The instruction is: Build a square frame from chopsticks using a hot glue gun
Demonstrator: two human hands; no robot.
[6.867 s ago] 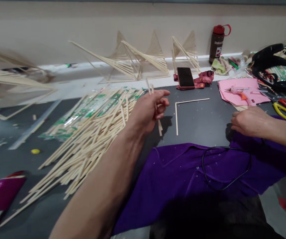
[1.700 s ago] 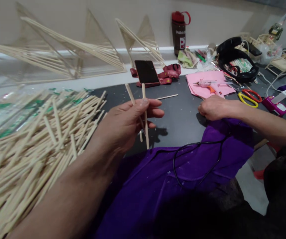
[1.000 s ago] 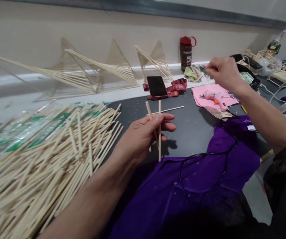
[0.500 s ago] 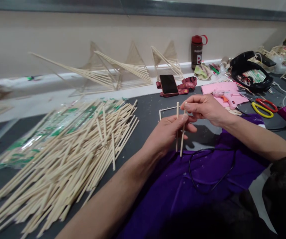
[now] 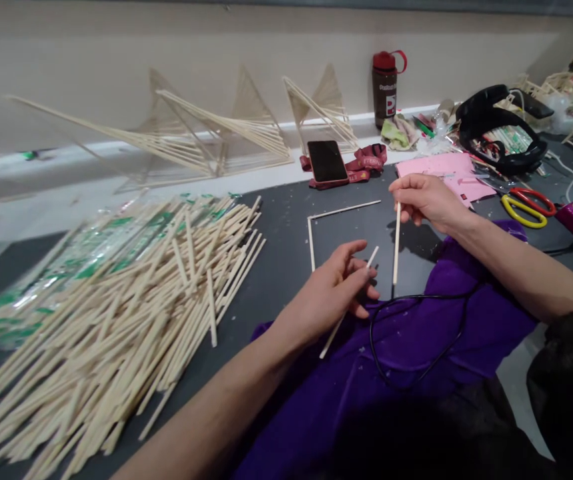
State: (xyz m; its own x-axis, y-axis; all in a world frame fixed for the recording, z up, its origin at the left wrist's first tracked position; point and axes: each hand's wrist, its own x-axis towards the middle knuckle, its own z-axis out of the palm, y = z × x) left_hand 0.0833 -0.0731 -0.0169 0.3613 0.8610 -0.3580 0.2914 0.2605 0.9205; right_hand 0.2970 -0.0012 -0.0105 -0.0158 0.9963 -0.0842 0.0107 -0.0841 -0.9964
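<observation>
In my left hand (image 5: 339,287) a thin wooden stick (image 5: 333,339) slants between thumb and fingers, its lower end over purple cloth (image 5: 356,407). My right hand (image 5: 426,200) pinches the top of another wooden stick (image 5: 397,247), which hangs nearly upright. Two joined sticks forming a corner (image 5: 344,209) lie flat on the dark table beyond my left hand, which covers part of the nearer one. A large heap of loose wooden sticks (image 5: 131,320) spreads out left of my left arm.
Clear and green plastic packaging (image 5: 76,267) lies behind the heap. A phone (image 5: 327,161), a lanyard (image 5: 370,159), pink sheets (image 5: 436,170), scissors (image 5: 524,210) and a bottle (image 5: 384,93) sit farther back. Stick structures (image 5: 246,130) stand by the wall. A black cable (image 5: 374,347) loops over the cloth.
My hands have moved apart, each with one stick; both sticks were together at my left hand before. The right hand has shifted right, and the corner of sticks shows more fully.
</observation>
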